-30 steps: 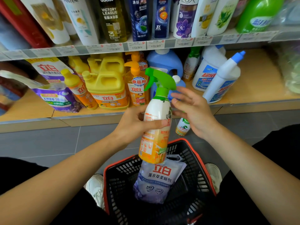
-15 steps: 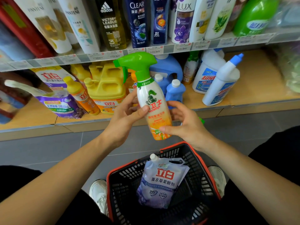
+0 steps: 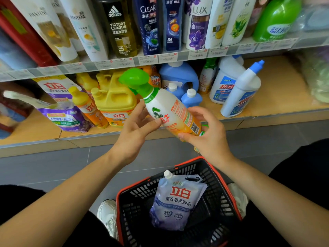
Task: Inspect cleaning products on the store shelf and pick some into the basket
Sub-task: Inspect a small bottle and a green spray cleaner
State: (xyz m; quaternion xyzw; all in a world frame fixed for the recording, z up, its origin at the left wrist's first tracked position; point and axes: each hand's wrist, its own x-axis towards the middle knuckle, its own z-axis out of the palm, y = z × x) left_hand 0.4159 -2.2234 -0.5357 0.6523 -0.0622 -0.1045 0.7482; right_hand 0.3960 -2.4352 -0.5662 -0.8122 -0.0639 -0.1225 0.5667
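A white and orange spray bottle (image 3: pixel 170 113) with a green trigger head is held tilted in front of the lower shelf, head pointing up and left. My left hand (image 3: pixel 137 129) grips its middle from the left, thumb on the label. My right hand (image 3: pixel 208 132) holds its orange base from the right, barcode side facing up. Below, a black basket with a red rim (image 3: pixel 229 195) stands on the floor with a pale purple softener pouch (image 3: pixel 176 202) inside.
The lower shelf (image 3: pixel 277 97) carries yellow detergent jugs (image 3: pixel 115 100), purple pouches (image 3: pixel 65 114), blue bottles (image 3: pixel 179 77) and white toilet cleaner bottles (image 3: pixel 240 93). Shampoo bottles (image 3: pixel 147 24) fill the upper shelf. Grey floor tiles and my white shoes (image 3: pixel 108 216) flank the basket.
The spray bottle went from upright over the basket to raised and tilted, then rotated so its barcode side shows. My right hand moved from open beside it to holding its base.
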